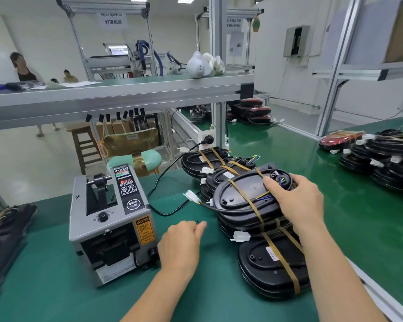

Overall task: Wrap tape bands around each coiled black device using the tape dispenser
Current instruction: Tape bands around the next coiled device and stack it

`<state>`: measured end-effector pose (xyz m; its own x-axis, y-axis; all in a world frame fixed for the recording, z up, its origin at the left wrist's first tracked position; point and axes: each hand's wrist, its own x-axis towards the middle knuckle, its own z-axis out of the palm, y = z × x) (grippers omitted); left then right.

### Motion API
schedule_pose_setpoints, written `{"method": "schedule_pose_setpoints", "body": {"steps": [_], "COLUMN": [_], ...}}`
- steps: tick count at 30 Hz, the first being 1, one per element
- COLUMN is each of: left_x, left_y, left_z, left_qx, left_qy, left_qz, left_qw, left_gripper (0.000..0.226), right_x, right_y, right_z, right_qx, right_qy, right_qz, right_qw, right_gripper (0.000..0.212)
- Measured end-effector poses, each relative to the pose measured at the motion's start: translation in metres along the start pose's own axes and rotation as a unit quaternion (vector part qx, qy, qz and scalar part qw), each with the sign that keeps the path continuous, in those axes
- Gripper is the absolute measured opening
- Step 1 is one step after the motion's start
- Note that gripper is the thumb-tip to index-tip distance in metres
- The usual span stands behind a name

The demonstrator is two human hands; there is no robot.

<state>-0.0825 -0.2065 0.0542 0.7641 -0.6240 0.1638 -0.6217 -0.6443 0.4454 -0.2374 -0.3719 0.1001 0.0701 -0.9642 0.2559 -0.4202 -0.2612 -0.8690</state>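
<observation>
Right hand [296,201] grips top taped device [240,194] on stack [261,261]; left hand [180,242] loosely curled, empty, beside dispenser [112,228] on green table [56,289]

My right hand [296,201] grips the top black device [240,196] on its stack, while my left hand [182,245] rests loosely curled on the green worktop [56,298] beside the tape dispenser [112,228]

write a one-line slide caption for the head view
Right hand grips the top taped black device on a stack, with the left hand beside the tape dispenser.
</observation>
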Motion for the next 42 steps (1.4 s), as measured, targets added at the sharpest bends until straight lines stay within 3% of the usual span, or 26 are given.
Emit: {"method": "schedule_pose_setpoints", "body": {"steps": [2,5,6,9,11,13,14,15,17,18,19,20,23,25,28,30,35,39,42], "left_x": [-0.002,-0.004,-0.004,-0.010,-0.013,-0.019,-0.021,-0.025,-0.029,-0.031,-0.034,-0.035,-0.040,-0.042,-0.042,-0.044,-0.055,-0.065,-0.069], "left_y": [0.001,-0.006,-0.009,-0.016,-0.022,-0.027,-0.031,-0.029,-0.028,-0.029,-0.031,-0.038,-0.066,-0.082,-0.097,-0.102,-0.117,-0.129,-0.142], "left_z": [-0.003,-0.002,0.000,0.001,-0.005,-0.016,-0.021,-0.035,-0.055,-0.062,-0.067,-0.070,-0.084,-0.102,-0.121,-0.135,-0.167,-0.168,-0.166], "left_qx": [0.068,0.075,0.056,-0.080,-0.189,-0.349,-0.425,-0.508,-0.664,-0.708,-0.727,-0.725,-0.657,-0.637,-0.548,-0.475,-0.400,-0.394,-0.379], "left_qy": [-0.023,-0.054,-0.070,-0.091,-0.046,-0.031,-0.038,-0.061,-0.133,-0.152,-0.139,-0.124,-0.164,-0.233,-0.265,-0.243,-0.159,-0.048,0.013], "left_qz": [0.009,0.004,0.006,-0.023,-0.091,-0.163,-0.161,-0.164,-0.188,-0.190,-0.210,-0.223,-0.183,-0.137,-0.027,0.047,0.145,0.132,0.098], "left_qw": [0.997,0.996,0.996,0.992,0.977,0.922,0.890,0.843,0.711,0.663,0.639,0.639,0.713,0.722,0.792,0.845,0.891,0.908,0.920], "left_gripper": [0.047,0.012,0.004,0.018,0.019,0.022,0.023,0.021,0.034,0.038,0.038,0.037,0.035,0.046,0.044,0.031,0.068,0.068,0.053], "right_x": [-0.006,-0.019,-0.025,-0.039,-0.050,-0.062,-0.069,-0.076,-0.091,-0.098,-0.105,-0.112,-0.128,-0.137,-0.151,-0.159,-0.176,-0.199,-0.217], "right_y": [-0.005,-0.012,-0.015,-0.021,-0.023,-0.024,-0.024,-0.023,-0.022,-0.021,-0.020,-0.019,-0.017,-0.020,-0.033,-0.044,-0.080,-0.098,-0.103], "right_z": [0.004,0.011,0.013,0.020,0.026,0.032,0.035,0.038,0.043,0.046,0.049,0.051,0.057,0.059,0.062,0.063,0.063,0.077,0.092], "right_qx": [0.053,0.126,0.153,0.239,0.287,0.328,0.353,0.375,0.404,0.414,0.422,0.428,0.422,0.408,0.374,0.338,0.243,0.153,0.142], "right_qy": [-0.012,-0.046,-0.059,-0.112,-0.156,-0.195,-0.211,-0.224,-0.248,-0.261,-0.274,-0.289,-0.320,-0.324,-0.344,-0.358,-0.363,-0.323,-0.312], "right_qz": [-0.006,-0.013,-0.019,-0.030,-0.029,-0.016,-0.004,0.009,0.027,0.030,0.031,0.033,0.040,0.026,-0.033,-0.088,-0.244,-0.375,-0.404], "right_qw": [0.998,0.991,0.986,0.964,0.945,0.924,0.912,0.899,0.880,0.872,0.864,0.856,0.847,0.853,0.860,0.866,0.866,0.855,0.848], "right_gripper": [0.042,0.067,0.068,0.059,0.056,0.055,0.051,0.046,0.041,0.039,0.037,0.037,0.057,0.072,0.076,0.076,0.076,0.079,0.081]}}
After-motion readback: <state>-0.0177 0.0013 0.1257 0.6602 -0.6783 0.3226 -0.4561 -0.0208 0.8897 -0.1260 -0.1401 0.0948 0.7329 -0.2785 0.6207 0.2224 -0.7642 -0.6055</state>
